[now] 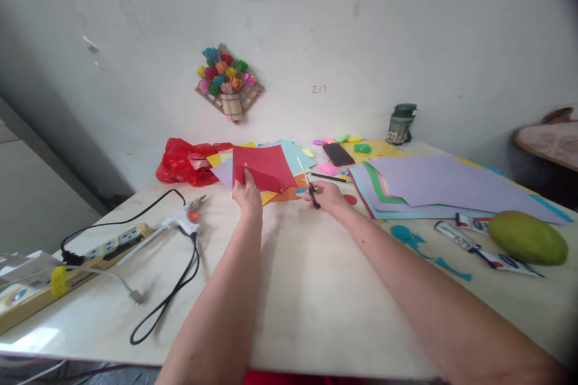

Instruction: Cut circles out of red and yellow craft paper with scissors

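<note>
My left hand [247, 192] grips a sheet of red paper [266, 162] by its lower left edge, thumb on top. In my right hand [327, 197] is a pair of scissors [313, 194], blades pointing up and away, just right of the red sheet and apart from it. Whether the blades are fully closed is hard to make out. Behind and under the red sheet lie loose coloured papers, among them a light blue piece [293, 153] and an orange piece [288, 194]. A small red paper disc [350, 199] lies beside my right wrist.
At left are a red plastic bag [185, 162], a glue gun [180, 219] with its cord, and a power strip [108, 246]. To the right lie stacked coloured sheets [451, 183], glue tubes [456, 236], blue scraps [406, 234] and a green fruit [527, 237]. A phone [338, 154] and bottle [401, 124] stand farther back.
</note>
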Demonstrator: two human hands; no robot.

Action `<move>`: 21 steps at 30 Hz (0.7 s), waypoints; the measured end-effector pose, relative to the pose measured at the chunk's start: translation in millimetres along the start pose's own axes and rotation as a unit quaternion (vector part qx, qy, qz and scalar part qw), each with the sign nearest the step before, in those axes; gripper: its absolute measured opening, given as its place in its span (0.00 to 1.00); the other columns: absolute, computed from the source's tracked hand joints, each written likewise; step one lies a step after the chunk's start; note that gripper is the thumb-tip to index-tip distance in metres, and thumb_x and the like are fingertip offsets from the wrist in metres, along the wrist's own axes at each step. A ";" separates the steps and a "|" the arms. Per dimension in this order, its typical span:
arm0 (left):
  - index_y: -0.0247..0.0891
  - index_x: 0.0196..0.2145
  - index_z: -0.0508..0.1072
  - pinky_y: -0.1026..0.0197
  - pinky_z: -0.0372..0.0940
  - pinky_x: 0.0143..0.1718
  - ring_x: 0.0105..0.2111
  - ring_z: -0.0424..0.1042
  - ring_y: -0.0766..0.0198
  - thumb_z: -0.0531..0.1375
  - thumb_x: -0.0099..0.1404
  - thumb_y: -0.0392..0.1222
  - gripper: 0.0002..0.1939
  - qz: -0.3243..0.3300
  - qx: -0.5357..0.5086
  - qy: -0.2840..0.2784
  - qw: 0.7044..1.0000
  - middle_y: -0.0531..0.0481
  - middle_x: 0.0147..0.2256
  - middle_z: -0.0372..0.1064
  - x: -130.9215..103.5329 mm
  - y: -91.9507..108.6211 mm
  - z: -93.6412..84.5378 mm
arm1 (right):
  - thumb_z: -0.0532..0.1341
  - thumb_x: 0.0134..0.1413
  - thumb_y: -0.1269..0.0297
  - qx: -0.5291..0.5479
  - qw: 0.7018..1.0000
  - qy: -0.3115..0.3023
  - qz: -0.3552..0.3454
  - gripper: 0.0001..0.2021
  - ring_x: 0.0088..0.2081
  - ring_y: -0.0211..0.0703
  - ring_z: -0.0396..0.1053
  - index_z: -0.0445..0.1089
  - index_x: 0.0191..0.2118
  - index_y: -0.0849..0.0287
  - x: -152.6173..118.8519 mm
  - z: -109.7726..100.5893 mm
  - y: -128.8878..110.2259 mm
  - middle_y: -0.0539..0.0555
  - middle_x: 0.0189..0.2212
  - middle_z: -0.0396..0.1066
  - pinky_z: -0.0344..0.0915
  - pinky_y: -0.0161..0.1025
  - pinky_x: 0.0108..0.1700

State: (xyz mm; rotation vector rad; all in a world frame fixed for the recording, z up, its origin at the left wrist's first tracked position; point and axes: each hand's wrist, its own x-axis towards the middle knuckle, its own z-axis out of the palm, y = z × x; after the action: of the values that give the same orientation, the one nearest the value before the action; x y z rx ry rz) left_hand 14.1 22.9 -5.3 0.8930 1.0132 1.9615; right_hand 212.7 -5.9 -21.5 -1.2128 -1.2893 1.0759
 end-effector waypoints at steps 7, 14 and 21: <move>0.39 0.45 0.72 0.57 0.71 0.39 0.38 0.74 0.59 0.63 0.59 0.48 0.17 -0.102 -0.046 0.017 0.994 0.44 0.40 0.73 -9.2 6.6 6.9 | 0.72 0.33 0.64 -0.008 0.999 0.027 -0.023 0.14 0.22 0.39 0.70 0.71 0.30 0.57 6.1 6.0 15.5 0.47 0.20 0.69 0.69 0.34 0.22; 0.37 0.44 0.74 0.57 0.71 0.38 0.35 0.75 0.59 0.67 0.52 0.51 0.24 -0.094 -0.070 -0.091 0.989 0.45 0.36 0.74 -15.8 13.4 13.1 | 0.67 0.45 0.59 0.039 0.984 0.170 -0.045 0.13 0.16 0.34 0.66 0.72 0.37 0.61 3.8 -23.7 -17.2 0.47 0.18 0.69 0.62 0.29 0.16; 0.33 0.38 0.74 0.59 0.70 0.31 0.29 0.73 0.61 0.69 0.48 0.55 0.25 -0.111 -0.011 -0.160 0.981 0.46 0.30 0.72 -30.1 4.6 18.1 | 0.68 0.44 0.61 0.043 0.993 0.108 -0.038 0.11 0.15 0.32 0.64 0.71 0.30 0.62 0.8 -27.6 -20.2 0.47 0.16 0.67 0.60 0.29 0.17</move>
State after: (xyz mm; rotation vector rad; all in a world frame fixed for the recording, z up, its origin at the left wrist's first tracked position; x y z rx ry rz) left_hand 42.3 1.9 -0.5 0.9983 0.8608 1.5799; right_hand 238.5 -7.9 0.8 -1.1718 -1.1030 0.9101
